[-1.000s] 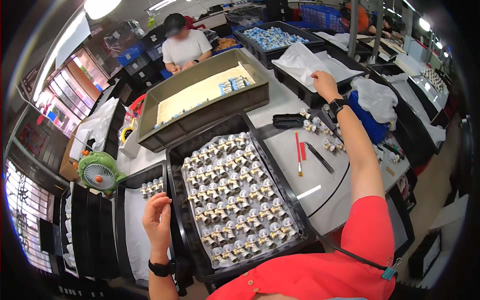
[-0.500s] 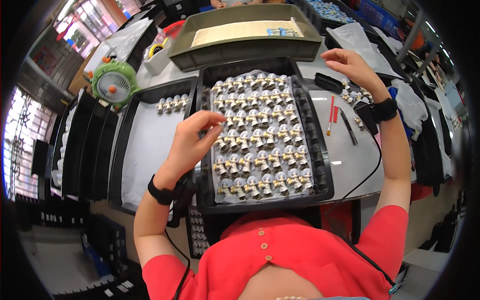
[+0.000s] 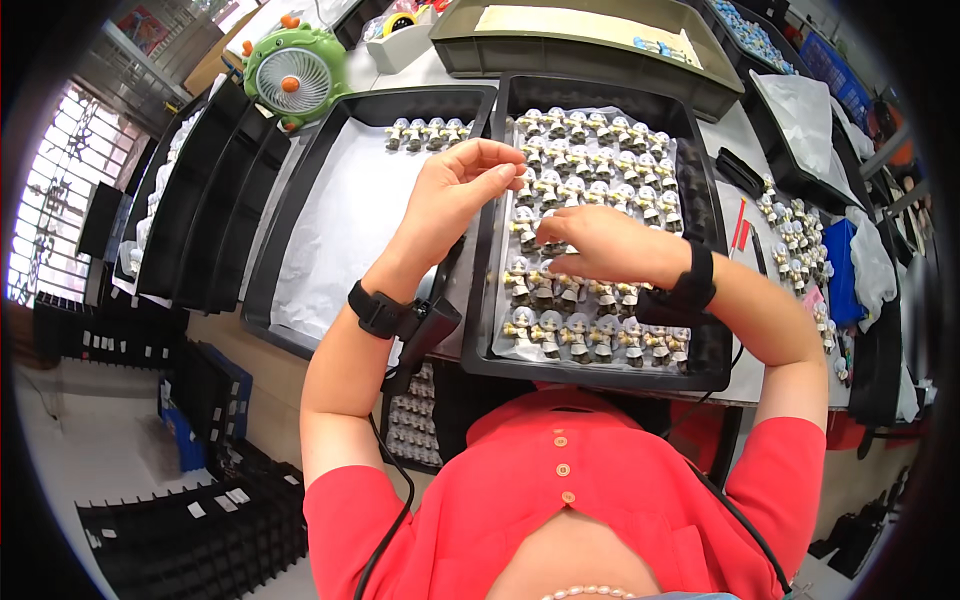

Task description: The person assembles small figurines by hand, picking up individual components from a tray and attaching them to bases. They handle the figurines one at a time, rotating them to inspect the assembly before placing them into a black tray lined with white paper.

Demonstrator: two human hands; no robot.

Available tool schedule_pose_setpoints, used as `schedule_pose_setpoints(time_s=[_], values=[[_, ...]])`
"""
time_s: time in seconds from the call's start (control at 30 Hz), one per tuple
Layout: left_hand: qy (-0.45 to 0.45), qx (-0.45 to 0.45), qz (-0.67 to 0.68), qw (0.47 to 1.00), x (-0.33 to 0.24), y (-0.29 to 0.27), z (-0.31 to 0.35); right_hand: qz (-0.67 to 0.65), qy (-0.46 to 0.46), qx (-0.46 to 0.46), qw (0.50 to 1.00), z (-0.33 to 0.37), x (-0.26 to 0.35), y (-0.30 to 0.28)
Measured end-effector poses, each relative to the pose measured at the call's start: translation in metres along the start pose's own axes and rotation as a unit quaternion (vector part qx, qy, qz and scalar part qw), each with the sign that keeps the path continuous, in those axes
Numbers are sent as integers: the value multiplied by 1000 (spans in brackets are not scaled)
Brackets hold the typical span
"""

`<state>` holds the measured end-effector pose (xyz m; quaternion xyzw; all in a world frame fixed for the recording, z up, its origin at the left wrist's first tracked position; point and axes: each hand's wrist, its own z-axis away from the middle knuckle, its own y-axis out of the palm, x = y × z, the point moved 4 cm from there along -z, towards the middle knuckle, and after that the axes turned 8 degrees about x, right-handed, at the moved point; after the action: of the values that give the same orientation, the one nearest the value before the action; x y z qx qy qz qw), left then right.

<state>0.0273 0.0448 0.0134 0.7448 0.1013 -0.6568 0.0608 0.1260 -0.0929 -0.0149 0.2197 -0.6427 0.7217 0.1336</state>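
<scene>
My left hand [image 3: 455,190] hovers over the gap between two black trays, fingers loosely curled and thumb a little apart from them. I see nothing held in it. Beside its fingertips begin rows of small figurines [image 3: 573,188] with pale hair and white-and-gold clothes, standing on a lined black tray [image 3: 600,372]. My right hand [image 3: 610,245] reaches over that tray's middle rows, palm down, thumb and fingers apart near the figurines; it hides some of them. In the left black tray [image 3: 262,290], several similar figurines [image 3: 428,133] stand in one row at the far end.
A green fan [image 3: 292,80] stands at the far left, beside stacked black trays [image 3: 215,215]. Behind the figurine tray is a large olive bin [image 3: 590,60]. At right lie a black case [image 3: 740,172], a red brush [image 3: 738,222] and more loose figurines [image 3: 797,240].
My right hand has come from the right side of the table to above the figurine tray. My left hand stays near that tray's left edge, fingers more curled. The whole view has shifted.
</scene>
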Motion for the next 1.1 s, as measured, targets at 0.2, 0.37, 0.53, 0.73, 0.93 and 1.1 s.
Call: schedule_pose_setpoints(time_s=[0.2, 0.37, 0.53, 0.73, 0.93, 1.1], values=[[1, -9, 37, 999, 7, -3, 5, 72, 60, 26, 995, -1, 3, 37], [-3, 8, 32, 999, 17, 4, 3, 104, 89, -9, 991, -3, 3, 53], [-32, 23, -16, 999, 17, 11, 1, 64, 47, -46, 996, -4, -4, 63], [-60, -3, 13, 998, 23, 14, 5, 77, 34, -43, 996, -10, -4, 67], [-66, 29, -11, 997, 28, 27, 3, 31, 55, -29, 998, -10, -5, 73], [-61, 13, -8, 998, 24, 24, 3, -24, 40, -29, 999, -7, -5, 65]])
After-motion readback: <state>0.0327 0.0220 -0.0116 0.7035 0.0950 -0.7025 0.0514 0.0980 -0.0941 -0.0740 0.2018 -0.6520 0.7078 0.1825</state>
